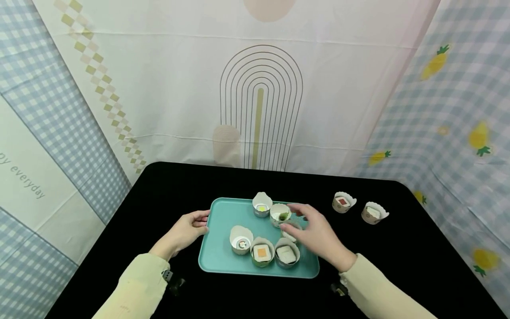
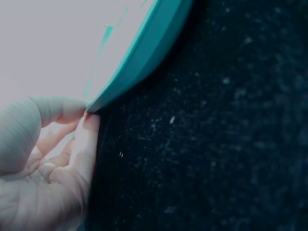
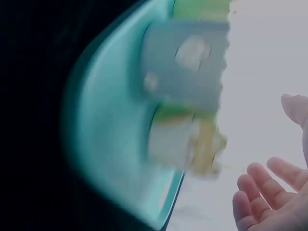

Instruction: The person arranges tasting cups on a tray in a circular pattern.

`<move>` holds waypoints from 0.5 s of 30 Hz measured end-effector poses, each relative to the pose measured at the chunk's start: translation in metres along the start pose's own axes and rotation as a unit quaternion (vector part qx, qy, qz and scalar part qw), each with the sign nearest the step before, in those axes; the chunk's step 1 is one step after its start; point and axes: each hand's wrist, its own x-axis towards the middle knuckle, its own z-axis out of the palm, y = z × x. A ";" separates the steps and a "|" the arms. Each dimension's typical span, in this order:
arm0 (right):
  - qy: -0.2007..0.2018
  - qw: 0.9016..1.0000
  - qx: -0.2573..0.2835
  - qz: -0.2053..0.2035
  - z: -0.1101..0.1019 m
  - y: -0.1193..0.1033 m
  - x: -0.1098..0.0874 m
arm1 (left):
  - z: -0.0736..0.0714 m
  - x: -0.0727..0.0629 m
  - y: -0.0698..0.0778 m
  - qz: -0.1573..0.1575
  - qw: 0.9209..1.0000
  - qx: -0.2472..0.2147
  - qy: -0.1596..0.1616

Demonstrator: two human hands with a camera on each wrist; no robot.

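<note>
A teal tray (image 1: 221,212) lies on the black table, holding several paper baking cups with small pieces inside. My left hand (image 1: 186,232) pinches the tray's left rim between thumb and fingers; the left wrist view shows this grip (image 2: 62,130) close up. Over the tray's right side, my right hand (image 1: 316,230) is spread with nothing visible in its fingers. Nearest to it are a cup with a green piece (image 1: 280,215) and a pale cup (image 1: 290,235) partly hidden under the hand. In the right wrist view, a grey-blue cup (image 3: 185,65) stands apart from the loosely extended fingers (image 3: 262,187).
Two more paper cups stand right of the tray, one with a red-brown-topped piece (image 1: 342,202), the other with a white piece (image 1: 373,213). A patterned curtain (image 1: 183,102) hangs behind the table (image 1: 167,190).
</note>
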 end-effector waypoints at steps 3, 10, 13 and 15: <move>0.028 1.000 0.000 0.014 -0.016 0.019 -0.004 | 0.000 0.000 0.000 0.000 1.000 0.001 0.001; 0.081 0.994 -0.014 0.067 -0.050 0.069 -0.015 | 0.000 0.000 0.000 0.000 1.000 0.001 0.003; 0.092 0.991 -0.021 0.091 -0.060 0.085 -0.020 | 0.000 0.000 0.000 0.000 1.000 0.003 0.003; 0.099 0.990 -0.024 0.100 -0.065 0.092 -0.023 | 0.000 0.000 0.000 0.000 1.000 0.003 0.003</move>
